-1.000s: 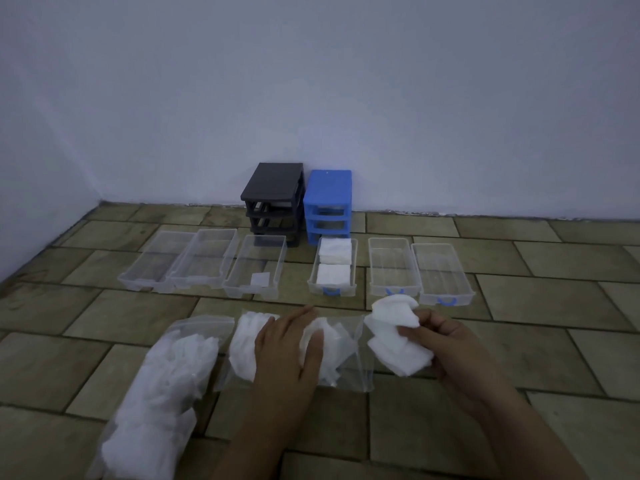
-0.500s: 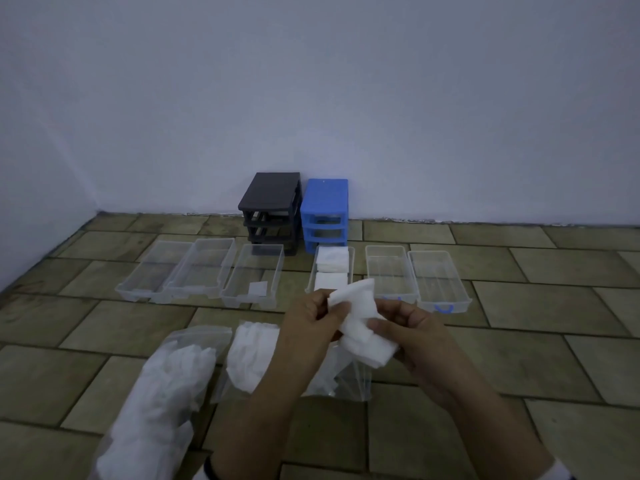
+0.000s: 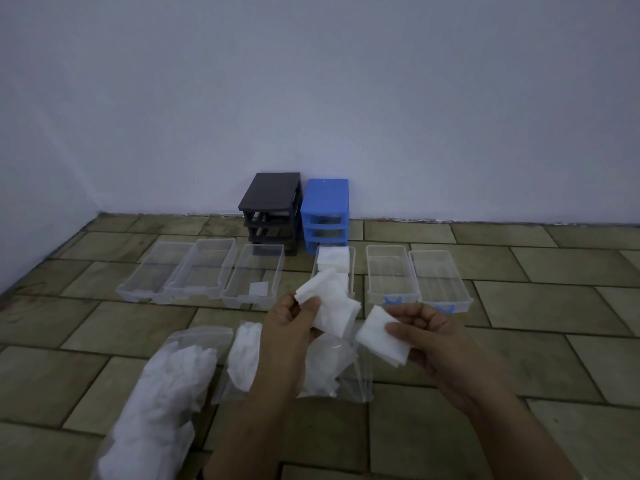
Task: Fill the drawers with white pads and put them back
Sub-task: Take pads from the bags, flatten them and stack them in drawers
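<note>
Since a sec ago the pads, which both hands held as one bunch, are split: left hand (image 3: 294, 323) pinches a wad of pads (image 3: 330, 306), right hand (image 3: 427, 336) pinches a single pad (image 3: 379, 336), held apart above the bag. Prob sorting before loading a drawer.

L to R: full bag (image 3: 159, 386) on floor; open bag (image 3: 322, 365) under the hands; 3 clear drawers (image 3: 204, 268), one w/ a lone pad; black frame (image 3: 272, 207), blue frame (image 3: 325, 214), both w/o drawers; part-filled drawer (image 3: 334, 261); 2 unfilled drawers (image 3: 417, 275). Nothing blocks them.
</note>
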